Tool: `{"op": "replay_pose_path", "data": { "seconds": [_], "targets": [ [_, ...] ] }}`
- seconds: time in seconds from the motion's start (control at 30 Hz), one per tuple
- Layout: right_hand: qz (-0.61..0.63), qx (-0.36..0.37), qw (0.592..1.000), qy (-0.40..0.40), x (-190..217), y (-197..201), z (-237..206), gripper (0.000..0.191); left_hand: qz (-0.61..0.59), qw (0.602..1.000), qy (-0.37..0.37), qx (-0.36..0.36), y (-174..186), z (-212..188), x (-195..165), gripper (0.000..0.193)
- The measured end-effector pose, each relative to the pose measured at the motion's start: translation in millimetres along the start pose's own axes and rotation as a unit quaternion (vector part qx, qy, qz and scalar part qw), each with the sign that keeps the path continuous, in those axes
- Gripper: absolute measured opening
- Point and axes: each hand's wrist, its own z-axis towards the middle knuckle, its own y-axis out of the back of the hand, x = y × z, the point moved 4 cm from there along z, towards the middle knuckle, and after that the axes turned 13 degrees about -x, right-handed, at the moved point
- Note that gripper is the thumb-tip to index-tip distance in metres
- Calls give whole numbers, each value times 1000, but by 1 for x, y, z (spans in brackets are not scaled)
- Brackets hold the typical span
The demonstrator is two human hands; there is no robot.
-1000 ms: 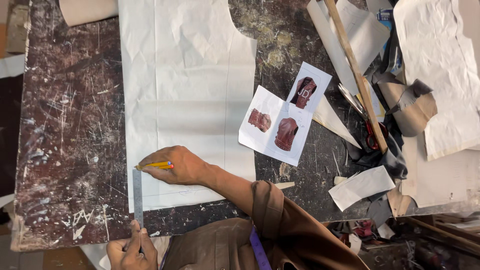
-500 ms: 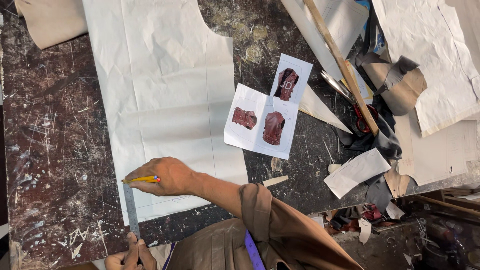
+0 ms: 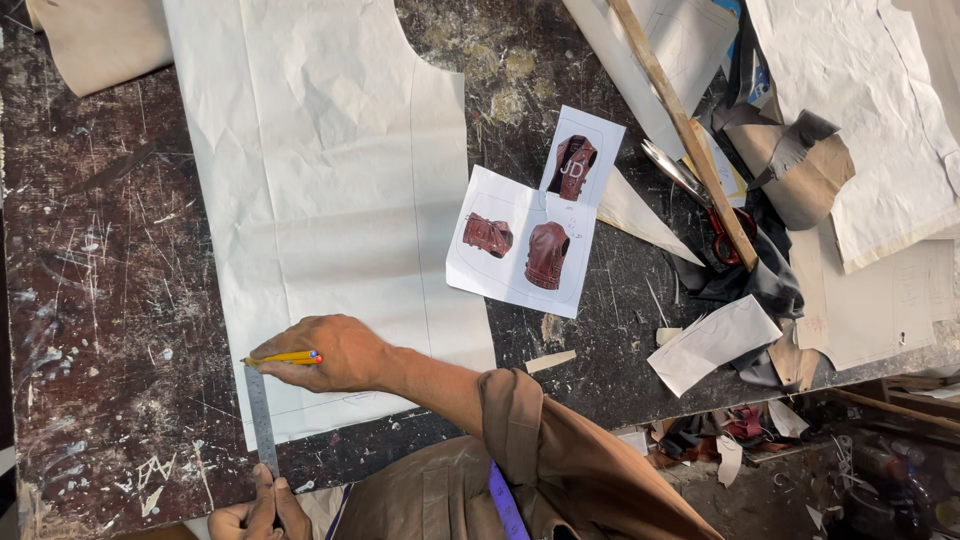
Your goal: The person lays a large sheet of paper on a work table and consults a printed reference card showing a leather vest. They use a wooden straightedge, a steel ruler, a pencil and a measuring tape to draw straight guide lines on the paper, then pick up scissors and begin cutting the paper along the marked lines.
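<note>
My right hand (image 3: pixel 335 355) holds a yellow pencil (image 3: pixel 283 358) with its tip at the left edge of a large white paper pattern (image 3: pixel 330 200), near that sheet's lower left corner. The tip meets the top end of a grey metal ruler (image 3: pixel 262 415), which lies along the paper's left edge. My left hand (image 3: pixel 258 512), at the bottom edge of the view, pinches the ruler's near end. Thin pencil lines run down the pattern. My brown sleeve (image 3: pixel 560 450) crosses the table's front edge.
A printed sheet with pictures of brown leather vests (image 3: pixel 535 235) lies right of the pattern on the scratched dark table (image 3: pixel 100 300). Further right are a wooden stick (image 3: pixel 690 140), red-handled scissors (image 3: pixel 700 205), paper pieces, leather scraps and more white pattern sheets (image 3: pixel 860 110). A tan roll (image 3: pixel 95 40) lies at top left.
The view has shifted, so the table contents sit further right and lower. My right hand stays with the pencil at the ruler's top end; my left hand still holds the ruler.
</note>
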Motion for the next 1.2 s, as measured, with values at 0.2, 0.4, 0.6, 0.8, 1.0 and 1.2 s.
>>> {"op": "replay_pose_path", "data": {
  "seconds": [0.2,0.4,0.6,0.8,1.0,1.2],
  "targets": [
    [2,3,1000,1,-5,-4,-3,36,0,1000,-5,-4,-1,-2,3,32],
    [23,-8,999,43,1,3,-12,40,-27,999,-4,-22,-1,-4,1,31],
    [-108,-45,982,148,-8,50,-68,52,-56,998,-14,-39,1,-3,-1,36],
    [-143,-46,984,99,-19,112,-149,50,-33,999,4,-42,-3,-2,2,31],
    [-230,-309,922,30,-16,179,-188,38,-57,997,44,27,-12,2,13,15],
    [-79,-499,769,-391,-73,219,-212,27,-24,1000,-17,7,-10,2,10,25]
  ]
}}
